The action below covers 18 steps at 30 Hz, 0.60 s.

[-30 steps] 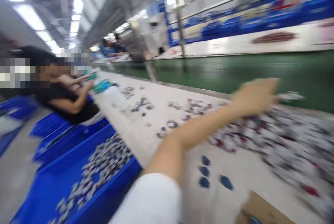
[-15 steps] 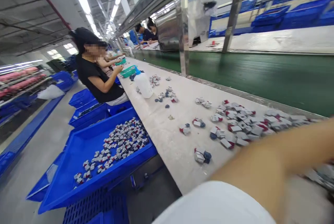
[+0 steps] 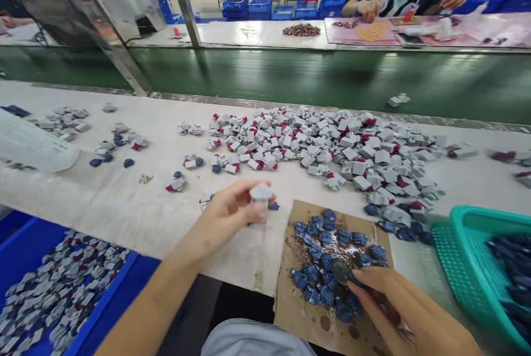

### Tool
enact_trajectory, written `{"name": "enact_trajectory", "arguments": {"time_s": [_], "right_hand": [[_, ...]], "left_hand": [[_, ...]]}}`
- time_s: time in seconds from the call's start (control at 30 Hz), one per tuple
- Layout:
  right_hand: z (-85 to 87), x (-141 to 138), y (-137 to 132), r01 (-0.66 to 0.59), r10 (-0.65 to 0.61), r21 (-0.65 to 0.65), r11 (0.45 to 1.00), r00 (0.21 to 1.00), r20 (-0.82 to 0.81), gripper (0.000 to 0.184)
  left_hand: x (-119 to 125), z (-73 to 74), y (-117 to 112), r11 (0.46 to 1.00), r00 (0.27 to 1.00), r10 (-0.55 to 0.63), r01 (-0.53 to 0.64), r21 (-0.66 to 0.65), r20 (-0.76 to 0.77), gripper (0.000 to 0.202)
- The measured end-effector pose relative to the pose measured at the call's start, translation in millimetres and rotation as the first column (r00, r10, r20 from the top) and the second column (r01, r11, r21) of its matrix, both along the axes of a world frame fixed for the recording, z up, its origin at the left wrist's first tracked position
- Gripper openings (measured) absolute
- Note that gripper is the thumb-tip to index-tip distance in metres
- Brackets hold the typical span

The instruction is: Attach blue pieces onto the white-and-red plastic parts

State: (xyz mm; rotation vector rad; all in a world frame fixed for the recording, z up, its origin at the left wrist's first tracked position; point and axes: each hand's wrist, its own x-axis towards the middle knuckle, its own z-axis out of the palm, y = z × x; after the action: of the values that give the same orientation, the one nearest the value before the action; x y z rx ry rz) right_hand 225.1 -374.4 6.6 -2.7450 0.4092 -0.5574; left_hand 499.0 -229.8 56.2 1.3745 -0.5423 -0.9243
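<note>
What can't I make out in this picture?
Head view:
Pale piece: blurred, partly covered by the left hand.
Dark tool: mostly covered by the right hand.
Green basket: cut off by the right edge.
White container: cut off by the left edge.

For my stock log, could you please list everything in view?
Table: one, whitish, centre
Cardboard: one, brown, table
Basket: one, green, right
Bins: several, blue, lower left, top
Grey pieces: many, grey and red, table, bin
Blue pieces: many, blue, cardboard and basket
Bottle: one, whitish, left
Belt: one, green, far
Tool: one, dark, right hand
Coworker's hands: two, bare, top right
Left hand: one, bare, centre, holding whitish item
Right hand: one, bare, lower right
</note>
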Motion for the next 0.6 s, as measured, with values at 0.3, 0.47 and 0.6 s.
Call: {"name": "enact_trajectory", "arguments": {"time_s": [0.3, 0.47, 0.6], "right_hand": [[7.5, 19.8, -8.9, -0.180, 0.179, -0.006, 0.984, 0.981, -0.076, 0.015], [11.8, 24.7, -8.8, -0.121, 0.122, 0.046, 0.992, 0.992, -0.026, 0.019], [25.1, 20.3, 1.5, 0.034, -0.044, 0.251, 0.967, 0.999, 0.032, 0.014]], "left_hand": [[-64.3, -14.5, 16.6, 0.979, 0.874, 0.191, -0.204, 0.020, -0.447, 0.035], [-73.4, -26.0, 13.2, 0.997, 0.793, 0.072, -0.082, 0.011, -0.605, 0.032], [-81.9, -30.6, 10.6, 0.996, 0.782, 0.011, -0.066, -0.066, -0.623, 0.026]]}}
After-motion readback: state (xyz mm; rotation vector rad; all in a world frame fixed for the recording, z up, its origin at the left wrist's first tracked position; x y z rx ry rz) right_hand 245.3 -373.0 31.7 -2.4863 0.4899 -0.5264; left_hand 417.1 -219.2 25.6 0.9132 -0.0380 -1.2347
